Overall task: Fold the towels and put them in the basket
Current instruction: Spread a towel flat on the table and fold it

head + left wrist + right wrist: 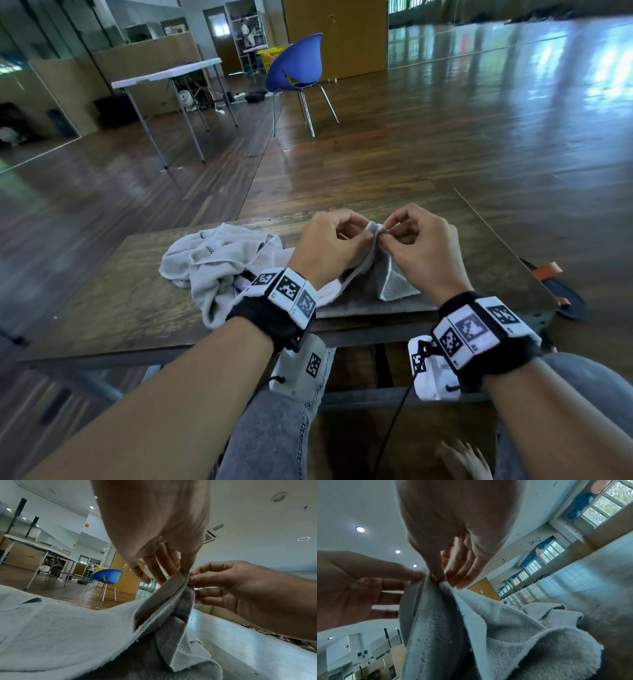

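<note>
Left hand (330, 245) and right hand (423, 248) pinching one towel (394, 281) corner above table (113, 308), head view; blue-striped band, left wrist only.

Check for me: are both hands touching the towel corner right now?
Touching. In the head view the left hand and right hand both pinch the raised towel corner; both wrist views show fingertips on the cloth.
</note>
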The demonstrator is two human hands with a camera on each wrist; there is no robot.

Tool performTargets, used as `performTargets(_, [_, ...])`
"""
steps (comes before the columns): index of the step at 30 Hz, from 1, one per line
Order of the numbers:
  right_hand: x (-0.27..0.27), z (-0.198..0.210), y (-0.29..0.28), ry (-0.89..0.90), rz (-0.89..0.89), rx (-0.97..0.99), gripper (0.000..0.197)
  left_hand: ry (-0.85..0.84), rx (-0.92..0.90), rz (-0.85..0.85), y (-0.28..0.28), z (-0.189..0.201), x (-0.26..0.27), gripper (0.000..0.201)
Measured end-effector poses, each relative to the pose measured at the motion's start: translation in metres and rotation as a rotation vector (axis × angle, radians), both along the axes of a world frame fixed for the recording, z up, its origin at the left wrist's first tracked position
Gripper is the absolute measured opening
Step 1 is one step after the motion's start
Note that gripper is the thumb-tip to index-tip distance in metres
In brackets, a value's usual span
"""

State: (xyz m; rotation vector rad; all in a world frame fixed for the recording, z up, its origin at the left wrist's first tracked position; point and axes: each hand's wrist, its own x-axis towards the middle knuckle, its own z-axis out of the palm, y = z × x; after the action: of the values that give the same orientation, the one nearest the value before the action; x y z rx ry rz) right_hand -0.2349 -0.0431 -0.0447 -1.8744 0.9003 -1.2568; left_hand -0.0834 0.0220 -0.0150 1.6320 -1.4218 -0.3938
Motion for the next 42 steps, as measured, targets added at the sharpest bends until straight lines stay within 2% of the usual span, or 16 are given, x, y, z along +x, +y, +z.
performTargets(10, [-0.004, -0.003, 0.009, -0.017, -0.033, -0.103, 0.006, -0.066, -0.079, 0.064, -0.002, -0.009, -0.009, 0.013])
performTargets(17, [-0.011, -0.004, 0.009, -0.008, -0.075, -0.104, 0.005, -0.063, -0.048, 0.024, 0.001, -0.009, -0.015, 0.015])
performTargets(24, [-0.009, -0.001, 0.008, 0.024, 0.015, -0.069, 0.005, -0.049, 0.046, -0.055, 0.006, -0.002, -0.008, 0.018])
performTargets(28, [-0.004, -0.001, 0.008, 0.07, 0.065, -0.065, 0.014, -0.067, 0.059, -0.059, 0.009, -0.003, -0.002, 0.02])
performTargets(30, [-0.001, -0.001, 0.009, 0.111, 0.084, -0.103, 0.013, -0.099, 0.054, -0.045, 0.01, -0.005, 0.001, 0.018])
performTargets(34, [0.004, -0.001, 0.007, 0.106, 0.046, -0.12, 0.004, -0.169, -0.101, 0.112, 0.01, -0.013, 0.001, 0.008])
performTargets(38, [0.007, -0.001, 0.005, 0.093, 0.069, -0.089, 0.009, -0.319, -0.082, 0.104, 0.003, -0.021, -0.004, 0.014])
performTargets(42, [0.008, 0.0, 0.002, 0.156, 0.094, -0.101, 0.01, -0.301, -0.075, 0.094, -0.007, -0.021, -0.002, 0.011])
